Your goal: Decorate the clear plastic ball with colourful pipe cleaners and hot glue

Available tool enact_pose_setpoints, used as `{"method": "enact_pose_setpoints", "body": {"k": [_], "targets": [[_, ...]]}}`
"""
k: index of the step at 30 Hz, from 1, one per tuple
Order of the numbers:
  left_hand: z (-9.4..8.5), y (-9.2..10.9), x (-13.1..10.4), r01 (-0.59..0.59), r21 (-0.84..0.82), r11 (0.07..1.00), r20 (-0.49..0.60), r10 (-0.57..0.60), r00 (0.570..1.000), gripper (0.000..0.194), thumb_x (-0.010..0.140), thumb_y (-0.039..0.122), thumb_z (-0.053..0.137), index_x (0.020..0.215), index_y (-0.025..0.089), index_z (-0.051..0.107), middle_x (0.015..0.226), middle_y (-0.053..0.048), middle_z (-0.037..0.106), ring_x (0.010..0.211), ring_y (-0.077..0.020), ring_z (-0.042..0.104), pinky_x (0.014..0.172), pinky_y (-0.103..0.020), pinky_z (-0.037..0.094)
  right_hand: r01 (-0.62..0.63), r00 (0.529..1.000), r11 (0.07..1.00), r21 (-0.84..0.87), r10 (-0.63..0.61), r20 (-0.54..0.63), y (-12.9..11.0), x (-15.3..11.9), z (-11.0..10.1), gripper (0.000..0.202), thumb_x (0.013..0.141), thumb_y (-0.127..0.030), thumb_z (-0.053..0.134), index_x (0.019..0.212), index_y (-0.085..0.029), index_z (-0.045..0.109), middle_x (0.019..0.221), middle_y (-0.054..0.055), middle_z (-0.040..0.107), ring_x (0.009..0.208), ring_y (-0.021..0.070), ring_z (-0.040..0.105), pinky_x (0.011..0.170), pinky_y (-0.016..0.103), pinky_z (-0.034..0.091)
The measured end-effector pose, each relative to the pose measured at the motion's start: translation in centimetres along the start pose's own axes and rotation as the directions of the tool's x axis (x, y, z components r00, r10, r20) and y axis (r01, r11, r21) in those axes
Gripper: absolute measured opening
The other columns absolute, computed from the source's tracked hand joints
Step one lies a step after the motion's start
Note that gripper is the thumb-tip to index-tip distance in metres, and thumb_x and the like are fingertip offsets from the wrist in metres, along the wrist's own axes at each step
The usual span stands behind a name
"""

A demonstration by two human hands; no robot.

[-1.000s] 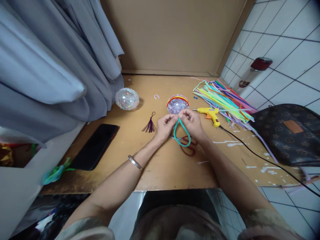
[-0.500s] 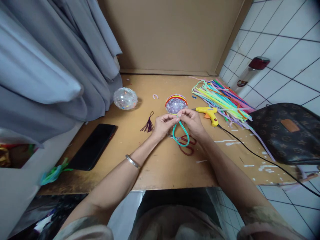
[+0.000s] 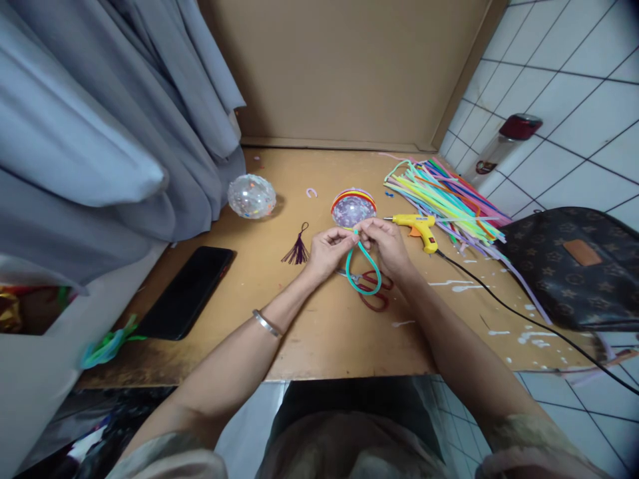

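From where I stand, a black phone [image 3: 187, 293] lies at far left, then a clear ball [image 3: 252, 196] and a dark tassel [image 3: 296, 251]. The left hand [image 3: 330, 251] pinches the top of a teal loop [image 3: 348, 269], which hangs over red-handled scissors [image 3: 374, 307], partly covering them. A banded dome [image 3: 353, 209] sits just behind. The right hand [image 3: 388, 246] pinches the loop too, near a yellow glue gun [image 3: 419, 226]. Beyond lie colourful stems [image 3: 444, 196], a red-lidded bottle [image 3: 504, 150] and a dark bag [image 3: 559, 266], contents unclear.

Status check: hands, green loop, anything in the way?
Left hand and right hand: both pinching green loop at its top. Red-handled scissors visible behind loop, contact unclear. Yellow glue gun close by right hand.
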State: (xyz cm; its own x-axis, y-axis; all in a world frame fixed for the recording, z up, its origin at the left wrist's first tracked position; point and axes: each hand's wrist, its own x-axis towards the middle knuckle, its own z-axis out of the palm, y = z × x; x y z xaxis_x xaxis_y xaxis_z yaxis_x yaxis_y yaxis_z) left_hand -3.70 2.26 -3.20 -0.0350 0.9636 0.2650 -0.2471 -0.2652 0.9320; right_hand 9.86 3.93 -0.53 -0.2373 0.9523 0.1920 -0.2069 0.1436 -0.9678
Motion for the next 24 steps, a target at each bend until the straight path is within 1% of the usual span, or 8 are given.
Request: {"method": "enact_pose_setpoints", "body": {"k": [3,7,11,14,17,19,21,24], "targets": [[0.0,-0.2,0.1,-0.012,0.003,1.000,-0.010,0.013,1.000,0.041,0.063,0.054,0.088,0.066,0.016,0.071,0.057,0.001,0.063,0.057,-0.0105,0.055,0.062,-0.025,0.048,0.005,1.000,1.000,-0.002,-0.005,0.002,-0.1,-0.1,0.2,0.030,0.074,-0.048,0.073,0.071,-0.019,0.064,0.057,-0.006,0.048,0.052,0.0074,0.039,0.052,0.024,0.029],[0.0,-0.5,0.2,-0.015,-0.011,1.000,-0.027,0.014,1.000,0.040,0.062,0.052,0.088,0.068,0.016,0.072,0.061,0.001,0.066,0.058,-0.0096,0.055,0.063,-0.024,0.047,0.001,0.999,0.999,-0.047,-0.004,-0.047,-0.2,-0.1,0.3,0.032,0.072,-0.050,0.074,0.075,-0.020,0.065,0.057,-0.006,0.049,0.052,0.0084,0.040,0.052,0.024,0.032],[-0.1,-0.8,0.6,-0.034,-0.013,0.999,-0.102,0.033,0.994,0.038,0.060,0.050,0.089,0.070,0.017,0.074,0.066,0.000,0.068,0.061,-0.0096,0.055,0.064,-0.024,0.046,-0.018,0.997,0.990,-0.143,0.007,-0.077,-0.1,0.0,0.1,0.034,0.069,-0.051,0.076,0.072,-0.019,0.063,0.060,-0.005,0.053,0.058,0.0099,0.045,0.057,0.025,0.038],[-0.2,-1.2,0.8,-0.055,-0.047,0.997,-0.147,0.047,0.988,0.037,0.059,0.049,0.090,0.070,0.018,0.074,0.068,0.001,0.068,0.063,-0.0097,0.057,0.066,-0.024,0.047,-0.044,0.999,0.979,-0.198,0.045,-0.001,0.0,0.0,0.1,0.039,0.069,-0.056,0.075,0.069,-0.019,0.062,0.064,-0.003,0.056,0.063,0.0114,0.049,0.062,0.027,0.042],[-0.3,-1.4,0.9,-0.041,-0.112,0.993,-0.159,0.022,0.987,0.037,0.060,0.049,0.090,0.071,0.018,0.073,0.061,0.004,0.062,0.057,-0.0078,0.051,0.060,-0.023,0.044,-0.052,0.995,0.968,-0.246,0.071,0.068,-0.1,-0.2,0.3,0.044,0.072,-0.060,0.072,0.064,-0.019,0.059,0.059,-0.005,0.048,0.059,0.0100,0.043,0.059,0.026,0.038],[-0.3,-1.3,0.9,0.008,-0.176,0.984,-0.143,-0.034,0.989,0.038,0.059,0.049,0.090,0.071,0.018,0.072,0.054,0.006,0.054,0.050,-0.0058,0.043,0.052,-0.021,0.036,-0.040,0.994,0.961,-0.274,0.066,0.087,-0.2,-0.3,0.5,0.047,0.072,-0.063,0.072,0.063,-0.019,0.059,0.056,-0.006,0.044,0.057,0.0094,0.041,0.058,0.026,0.036],[-0.2,-1.1,0.9,0.065,-0.241,0.968,-0.107,-0.093,0.990,0.039,0.057,0.047,0.091,0.071,0.018,0.070,0.051,0.007,0.049,0.046,-0.0045,0.037,0.047,-0.020,0.030,-0.020,0.991,0.957,-0.288,0.057,0.118,-0.5,-0.2,0.5,0.048,0.072,-0.064,0.072,0.063,-0.019,0.058,0.055,-0.006,0.042,0.057,0.0097,0.041,0.059,0.026,0.037],[-0.2,-0.7,0.8,0.109,-0.284,0.953,-0.073,-0.134,0.988,0.039,0.055,0.044,0.091,0.068,0.018,0.066,0.051,0.007,0.049,0.045,-0.0038,0.036,0.045,-0.019,0.028,0.004,0.982,0.958,-0.286,0.050,0.180,-0.6,-0.1,0.4,0.049,0.072,-0.064,0.072,0.060,-0.020,0.056,0.052,-0.007,0.041,0.058,0.0109,0.045,0.062,0.027,0.041]]}}
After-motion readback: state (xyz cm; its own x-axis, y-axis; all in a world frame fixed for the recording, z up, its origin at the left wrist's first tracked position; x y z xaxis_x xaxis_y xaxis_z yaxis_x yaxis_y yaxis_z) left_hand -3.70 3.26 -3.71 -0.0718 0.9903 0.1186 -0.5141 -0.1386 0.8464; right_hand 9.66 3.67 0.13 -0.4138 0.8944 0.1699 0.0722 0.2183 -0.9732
